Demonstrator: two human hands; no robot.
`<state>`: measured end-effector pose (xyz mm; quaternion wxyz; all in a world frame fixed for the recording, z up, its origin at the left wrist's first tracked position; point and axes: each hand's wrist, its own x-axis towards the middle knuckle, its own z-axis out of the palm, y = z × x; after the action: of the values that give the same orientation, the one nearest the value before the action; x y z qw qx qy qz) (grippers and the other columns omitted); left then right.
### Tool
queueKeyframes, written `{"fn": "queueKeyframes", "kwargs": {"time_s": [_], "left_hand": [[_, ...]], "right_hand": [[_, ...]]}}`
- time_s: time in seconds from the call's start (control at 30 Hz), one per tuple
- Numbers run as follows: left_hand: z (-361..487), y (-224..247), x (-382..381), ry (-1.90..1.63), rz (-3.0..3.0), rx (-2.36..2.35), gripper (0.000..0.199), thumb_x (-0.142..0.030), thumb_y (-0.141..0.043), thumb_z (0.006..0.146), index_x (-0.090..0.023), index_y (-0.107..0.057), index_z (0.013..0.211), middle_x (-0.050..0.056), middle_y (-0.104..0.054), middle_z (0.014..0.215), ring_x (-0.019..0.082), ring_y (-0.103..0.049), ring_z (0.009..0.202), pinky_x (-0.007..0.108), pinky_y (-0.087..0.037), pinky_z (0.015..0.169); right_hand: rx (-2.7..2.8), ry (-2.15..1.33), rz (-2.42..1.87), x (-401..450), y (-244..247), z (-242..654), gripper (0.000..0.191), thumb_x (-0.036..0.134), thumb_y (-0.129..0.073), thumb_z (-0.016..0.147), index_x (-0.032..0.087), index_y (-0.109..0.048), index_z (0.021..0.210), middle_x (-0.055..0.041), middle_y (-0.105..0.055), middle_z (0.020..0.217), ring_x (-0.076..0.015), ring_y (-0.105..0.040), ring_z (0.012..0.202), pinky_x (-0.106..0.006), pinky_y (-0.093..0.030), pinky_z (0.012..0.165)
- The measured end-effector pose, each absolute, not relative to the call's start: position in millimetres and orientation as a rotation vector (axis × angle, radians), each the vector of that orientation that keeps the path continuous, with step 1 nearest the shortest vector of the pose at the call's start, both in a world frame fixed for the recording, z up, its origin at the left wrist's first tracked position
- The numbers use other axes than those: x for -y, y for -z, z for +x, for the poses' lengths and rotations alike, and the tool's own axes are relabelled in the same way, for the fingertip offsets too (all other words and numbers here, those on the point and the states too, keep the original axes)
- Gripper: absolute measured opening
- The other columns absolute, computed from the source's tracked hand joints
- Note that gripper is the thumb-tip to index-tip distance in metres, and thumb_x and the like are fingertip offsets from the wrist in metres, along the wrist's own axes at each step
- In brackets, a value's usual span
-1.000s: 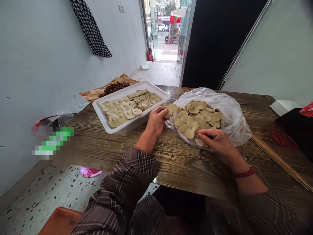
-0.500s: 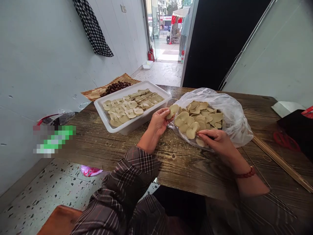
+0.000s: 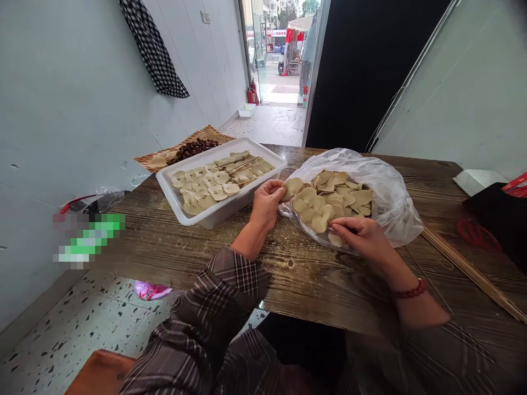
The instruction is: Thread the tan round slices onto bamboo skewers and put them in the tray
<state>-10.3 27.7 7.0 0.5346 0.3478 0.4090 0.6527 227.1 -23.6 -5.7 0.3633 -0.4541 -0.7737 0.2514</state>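
My left hand [image 3: 267, 206] pinches the edge of a round beige slice [image 3: 292, 188] in front of the clear plastic bag. My right hand [image 3: 362, 237] is closed on the end of a thin skewer [image 3: 330, 222]. Several beige slices [image 3: 313, 206] are threaded on it in a row, slanting up toward my left hand. Behind and under them, the open plastic bag [image 3: 391, 192] holds a pile of loose slices [image 3: 362, 196]. To the left stands a white tray [image 3: 187, 220], filled with rows of skewered slices [image 3: 214, 181].
Dark red pieces [image 3: 193, 149] lie on a patterned sheet [image 3: 154, 159] behind the tray. Bare skewers [image 3: 469, 269] rest on the wooden table [image 3: 247, 274] at the right. A black container [image 3: 496, 219] and a red-handled tool [image 3: 477, 235] are at the far right.
The view has shifted slightly. My left hand keeps its pinch on the slice and my right hand stays on the skewer, with hardly any movement.
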Motion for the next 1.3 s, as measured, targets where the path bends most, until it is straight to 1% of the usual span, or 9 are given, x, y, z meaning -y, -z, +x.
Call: {"fn": "queueKeyframes", "kwargs": {"time_s": [0.1,0.33,0.53,0.7,0.87,0.97,1.13,1.2,1.3], "left_hand": [[-9.6,-4.7,-29.0,-1.589,0.870,-0.985,0.024,-0.022,-0.077,0.059,-0.015,-0.060,0.075,-0.003,-0.062,0.065,0.008,-0.057,0.056,0.022,-0.049,0.059],[-7.6,-0.7,-30.0,-1.626,1.020,-1.030,0.020,-0.020,-0.077,0.063,-0.015,-0.059,0.072,-0.002,-0.061,0.064,0.007,-0.054,0.057,0.020,-0.043,0.058],[-4.6,-3.1,-24.9,-1.563,1.075,-1.021,0.019,-0.020,-0.077,0.064,-0.015,-0.060,0.070,-0.002,-0.060,0.063,0.006,-0.050,0.057,0.018,-0.039,0.057],[-7.1,-5.8,-23.8,-1.451,0.890,-0.916,0.027,-0.028,-0.081,0.064,-0.015,-0.062,0.078,-0.003,-0.062,0.069,0.008,-0.055,0.060,0.020,-0.045,0.059],[-5.1,-5.5,-23.8,-1.327,0.671,-0.781,0.029,-0.035,-0.077,0.074,-0.014,-0.067,0.092,0.004,-0.071,0.083,0.012,-0.064,0.068,0.023,-0.052,0.063],[-0.9,-5.7,-20.0,-1.262,0.664,-0.712,0.027,-0.032,-0.076,0.077,-0.013,-0.069,0.095,0.007,-0.073,0.086,0.015,-0.067,0.073,0.024,-0.055,0.067],[2.9,-6.9,-14.6,-1.250,0.690,-0.646,0.030,-0.016,-0.080,0.071,-0.013,-0.069,0.098,0.006,-0.074,0.089,0.013,-0.069,0.076,0.022,-0.056,0.071],[3.1,-7.1,-14.5,-1.262,0.688,-0.639,0.030,-0.015,-0.079,0.071,-0.012,-0.068,0.098,0.006,-0.074,0.088,0.013,-0.069,0.075,0.022,-0.056,0.069],[3.1,-6.8,-14.9,-1.279,0.680,-0.649,0.027,-0.020,-0.079,0.073,-0.012,-0.068,0.096,0.006,-0.074,0.086,0.014,-0.068,0.073,0.022,-0.055,0.066]], "right_hand": [[1.995,-0.671,-1.171,23.1,7.3,226.9,0.029,0.037,-0.057,0.088,0.018,-0.078,0.085,-0.0033,-0.073,0.068,-0.0165,-0.063,0.058,-0.027,-0.046,0.055],[1.974,-0.807,-1.193,22.6,11.5,226.0,0.032,0.040,-0.055,0.090,0.016,-0.077,0.086,0.0000,-0.061,0.055,-0.0129,-0.052,0.050,-0.025,-0.037,0.049],[1.916,-0.882,-1.201,20.8,13.0,226.1,0.032,0.041,-0.057,0.089,0.015,-0.076,0.088,0.0008,-0.055,0.051,-0.0120,-0.047,0.049,-0.025,-0.034,0.048],[1.844,-0.967,-1.202,22.1,12.0,226.3,0.035,0.044,-0.057,0.090,0.015,-0.076,0.088,0.0008,-0.055,0.051,-0.0110,-0.045,0.048,-0.024,-0.032,0.047],[1.819,-0.989,-1.199,23.3,11.5,224.3,0.035,0.044,-0.058,0.089,0.015,-0.076,0.088,0.0006,-0.055,0.050,-0.0108,-0.045,0.048,-0.024,-0.032,0.047],[1.816,-0.999,-1.190,23.3,12.8,223.1,0.034,0.045,-0.058,0.088,0.016,-0.076,0.089,0.0008,-0.055,0.051,-0.0108,-0.045,0.048,-0.024,-0.033,0.046],[1.877,-0.917,-1.223,22.0,17.1,222.2,0.032,0.043,-0.058,0.089,0.017,-0.076,0.089,0.0006,-0.057,0.053,-0.0113,-0.049,0.049,-0.024,-0.035,0.048],[1.900,-0.887,-1.227,21.6,18.7,221.7,0.032,0.043,-0.057,0.090,0.017,-0.076,0.089,0.0008,-0.057,0.052,-0.0115,-0.049,0.048,-0.024,-0.036,0.048],[1.936,-0.842,-1.220,22.2,19.6,220.3,0.033,0.043,-0.056,0.091,0.017,-0.076,0.088,0.0008,-0.058,0.053,-0.0118,-0.051,0.049,-0.024,-0.037,0.049]]}}
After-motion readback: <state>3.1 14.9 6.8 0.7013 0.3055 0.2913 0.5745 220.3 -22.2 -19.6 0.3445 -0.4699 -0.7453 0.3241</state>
